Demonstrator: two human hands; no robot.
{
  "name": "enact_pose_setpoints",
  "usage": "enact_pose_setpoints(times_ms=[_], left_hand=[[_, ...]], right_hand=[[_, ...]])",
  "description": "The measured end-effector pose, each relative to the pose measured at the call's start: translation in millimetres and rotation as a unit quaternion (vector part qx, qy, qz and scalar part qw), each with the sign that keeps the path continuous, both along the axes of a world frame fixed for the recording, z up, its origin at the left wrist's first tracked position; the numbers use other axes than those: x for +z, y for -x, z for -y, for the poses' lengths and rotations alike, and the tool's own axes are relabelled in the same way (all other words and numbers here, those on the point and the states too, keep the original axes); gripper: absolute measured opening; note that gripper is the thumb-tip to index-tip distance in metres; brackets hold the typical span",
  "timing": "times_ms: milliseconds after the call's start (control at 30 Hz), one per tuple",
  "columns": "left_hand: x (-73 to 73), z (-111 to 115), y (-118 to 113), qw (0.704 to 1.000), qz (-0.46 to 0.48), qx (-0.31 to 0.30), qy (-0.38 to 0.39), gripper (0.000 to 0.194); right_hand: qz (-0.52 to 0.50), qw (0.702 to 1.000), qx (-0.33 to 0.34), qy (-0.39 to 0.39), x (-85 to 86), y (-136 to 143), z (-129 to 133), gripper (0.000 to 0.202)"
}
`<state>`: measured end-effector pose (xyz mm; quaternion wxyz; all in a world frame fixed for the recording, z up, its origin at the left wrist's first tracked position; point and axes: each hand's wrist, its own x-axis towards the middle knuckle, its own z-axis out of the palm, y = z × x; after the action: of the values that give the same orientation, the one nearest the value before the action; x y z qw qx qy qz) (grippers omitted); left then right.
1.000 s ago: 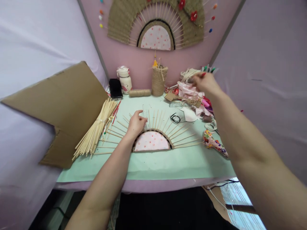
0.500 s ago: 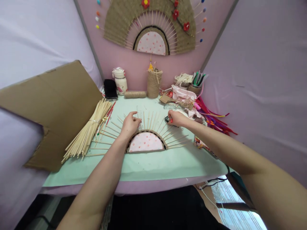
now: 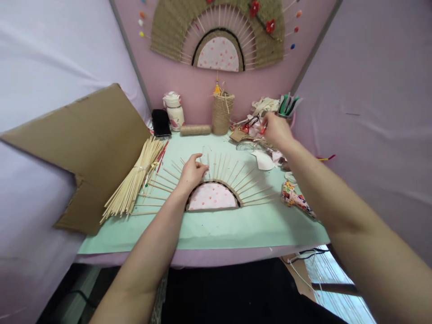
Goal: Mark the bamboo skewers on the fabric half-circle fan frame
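Note:
My left hand (image 3: 193, 173) is at the top of a half-round fan base (image 3: 213, 196), with its thumb and finger on a clear ruler (image 3: 207, 173) among the sticks. The base is covered in pink dotted cloth and edged with twine and black cord. Thin wooden sticks (image 3: 248, 184) fan out from its curved edge on the table. My right hand (image 3: 275, 128) is over the pile of scraps at the back right, its fingers closed on a looped black thing (image 3: 253, 120) with a red part. Its kind is not clear, as the fingers cover some of it.
A tied bundle of sticks (image 3: 133, 180) and folded cardboard (image 3: 97, 135) lie on the left. A white bottle (image 3: 174, 112), twine spool (image 3: 222, 114) and twine roll (image 3: 195, 130) stand along the back. A flowered cloth item (image 3: 295, 198) is at right. A finished fan (image 3: 219, 51) hangs above.
My right hand has moved from above the sticks back and right to the scrap pile, carrying the looped black thing. My left hand stays by the ruler. The view has shifted slightly.

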<state>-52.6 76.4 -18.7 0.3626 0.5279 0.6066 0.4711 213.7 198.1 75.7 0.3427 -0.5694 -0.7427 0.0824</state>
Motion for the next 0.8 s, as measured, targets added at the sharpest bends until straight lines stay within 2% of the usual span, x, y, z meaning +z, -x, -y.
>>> enact_pose_setpoints(times_ms=[33, 67, 133, 167, 233, 367, 567, 800], left_hand=[[-1.8, 0, -1, 1.000, -0.005, -0.006, -0.001, 0.053], [-3.8, -1, -3, 1.000, -0.015, -0.011, -0.001, 0.053], [-7.5, -1, -5, 0.999, -0.040, -0.017, 0.001, 0.054], [-8.8, -1, -6, 0.998, -0.053, -0.018, 0.004, 0.055], [-9.9, 0, -7, 0.997, -0.076, -0.021, 0.010, 0.056], [-8.9, 1, -9, 0.993, -0.112, -0.030, 0.005, 0.054], [-8.7, -2, -7, 0.989, -0.148, -0.022, 0.001, 0.051], [-5.4, -4, -6, 0.981, -0.190, -0.021, 0.043, 0.050]], right_hand=[[0.002, 0.999, 0.037, 0.004, -11.3, 10, 16, 0.021], [-0.011, 0.993, 0.112, 0.038, -23.4, 21, 32, 0.022], [-0.067, 0.957, 0.263, 0.103, -47.6, 43, 61, 0.024], [-0.086, 0.940, 0.308, 0.123, -58.4, 52, 73, 0.024], [-0.104, 0.922, 0.345, 0.140, -75.4, 67, 90, 0.024], [-0.090, 0.921, 0.346, 0.152, -89.8, 77, 102, 0.018], [-0.068, 0.923, 0.335, 0.175, -92.1, 76, 109, 0.016], [-0.064, 0.923, 0.324, 0.199, -96.9, 77, 114, 0.012]])
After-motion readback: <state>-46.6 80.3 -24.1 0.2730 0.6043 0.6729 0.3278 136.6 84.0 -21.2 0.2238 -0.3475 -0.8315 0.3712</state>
